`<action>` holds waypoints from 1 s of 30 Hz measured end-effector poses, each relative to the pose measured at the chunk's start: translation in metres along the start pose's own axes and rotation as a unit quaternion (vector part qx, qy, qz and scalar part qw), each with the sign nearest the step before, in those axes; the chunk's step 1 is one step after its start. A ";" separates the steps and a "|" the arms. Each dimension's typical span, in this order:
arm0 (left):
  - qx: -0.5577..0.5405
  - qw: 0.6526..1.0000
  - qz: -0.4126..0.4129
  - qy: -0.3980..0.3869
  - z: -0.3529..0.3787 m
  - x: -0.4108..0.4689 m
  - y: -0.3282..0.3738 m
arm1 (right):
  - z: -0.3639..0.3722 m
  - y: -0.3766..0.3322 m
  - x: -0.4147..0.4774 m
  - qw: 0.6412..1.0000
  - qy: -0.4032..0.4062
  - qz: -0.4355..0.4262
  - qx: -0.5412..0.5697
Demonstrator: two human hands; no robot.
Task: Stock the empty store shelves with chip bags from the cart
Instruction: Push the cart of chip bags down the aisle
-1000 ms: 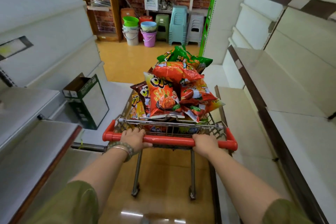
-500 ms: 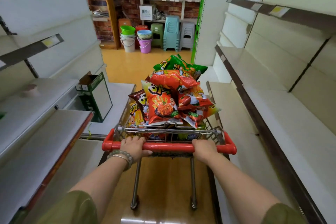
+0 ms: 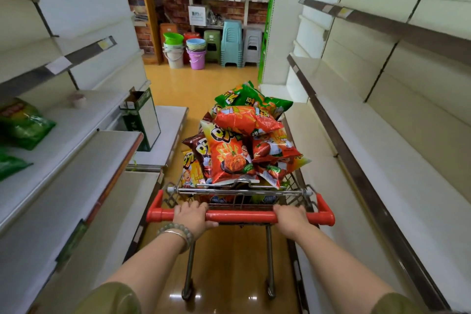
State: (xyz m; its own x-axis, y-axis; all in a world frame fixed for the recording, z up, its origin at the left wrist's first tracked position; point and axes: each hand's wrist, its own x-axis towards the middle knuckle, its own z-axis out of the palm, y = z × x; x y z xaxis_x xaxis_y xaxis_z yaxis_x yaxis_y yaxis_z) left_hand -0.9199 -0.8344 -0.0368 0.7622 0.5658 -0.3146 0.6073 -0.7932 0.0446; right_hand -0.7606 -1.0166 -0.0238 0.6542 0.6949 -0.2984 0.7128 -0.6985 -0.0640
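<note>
The cart has rolled on down the aisle, bringing 2 green bags on the left shelf into view. The left hand and right hand wrap their fingers round its red handle. The chip bags are heaped in it, so unloading probably comes soon.

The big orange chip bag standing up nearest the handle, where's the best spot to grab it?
The orange bag stands nearly upright behind the cart's wire rim, bottom edge hidden, and a red bag lies across its upper right. So probably pinch its top left corner from above; lifting straight up should free it.
</note>
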 end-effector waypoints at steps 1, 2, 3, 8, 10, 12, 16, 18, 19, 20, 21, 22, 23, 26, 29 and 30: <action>0.002 1.000 -0.003 0.002 0.006 -0.016 0.001 | 0.005 -0.001 -0.015 1.000 -0.004 0.002 -0.006; 0.004 1.000 -0.006 0.004 0.011 -0.030 0.002 | 0.010 -0.003 -0.029 1.000 -0.012 0.004 -0.017; 0.004 1.000 -0.008 0.005 0.017 -0.045 0.003 | 0.015 -0.004 -0.043 0.999 -0.018 0.004 -0.026; -0.011 1.000 -0.009 0.018 0.050 -0.120 0.005 | 0.044 -0.011 -0.122 1.000 -0.008 -0.002 -0.016; -0.014 1.000 -0.005 0.017 0.062 -0.155 0.007 | 0.056 -0.013 -0.159 1.000 -0.008 -0.006 -0.014; -0.011 1.000 -0.007 0.014 0.072 -0.187 0.009 | 0.065 -0.016 -0.193 1.000 -0.002 -0.008 -0.008; -0.006 1.000 -0.012 0.000 0.092 -0.256 0.013 | 0.085 -0.024 -0.265 1.000 -0.002 -0.009 -0.016; -0.007 1.000 -0.010 -0.003 0.104 -0.289 0.013 | 0.096 -0.027 -0.299 1.000 -0.007 -0.012 -0.020; -0.006 1.000 -0.009 -0.005 0.109 -0.306 0.014 | 0.101 -0.028 -0.315 1.000 -0.011 -0.013 -0.018; -0.004 1.000 -0.007 -0.006 0.114 -0.322 0.014 | 0.106 -0.030 -0.331 1.000 -0.014 -0.013 -0.016; -0.005 1.000 -0.006 -0.008 0.119 -0.337 0.014 | 0.111 -0.031 -0.347 1.000 -0.016 -0.013 -0.015; -0.007 1.000 -0.005 -0.010 0.123 -0.353 0.015 | 0.116 -0.033 -0.362 1.000 -0.017 -0.013 -0.016; -0.008 1.000 -0.005 -0.010 0.128 -0.369 0.016 | 0.122 -0.035 -0.377 1.000 -0.016 -0.011 -0.017; -0.009 1.000 -0.004 -0.006 0.143 -0.415 0.018 | 0.139 -0.041 -0.421 1.000 -0.014 -0.003 -0.023; -0.009 1.000 0.002 0.002 0.160 -0.460 0.018 | 0.156 -0.048 -0.466 1.000 -0.008 0.006 -0.026; -0.010 1.000 0.006 0.005 0.166 -0.476 0.018 | 0.162 -0.050 -0.481 1.000 -0.006 0.009 -0.027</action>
State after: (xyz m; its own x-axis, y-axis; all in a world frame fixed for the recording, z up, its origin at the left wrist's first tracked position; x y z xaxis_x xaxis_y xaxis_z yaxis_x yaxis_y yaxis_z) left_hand -1.3092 -1.1553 -0.0438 0.7714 0.5584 -0.3053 0.6024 -0.7954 0.0673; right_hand -1.1522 -1.3435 -0.0307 0.6647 0.6798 -0.3097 0.7133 -0.7008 -0.0074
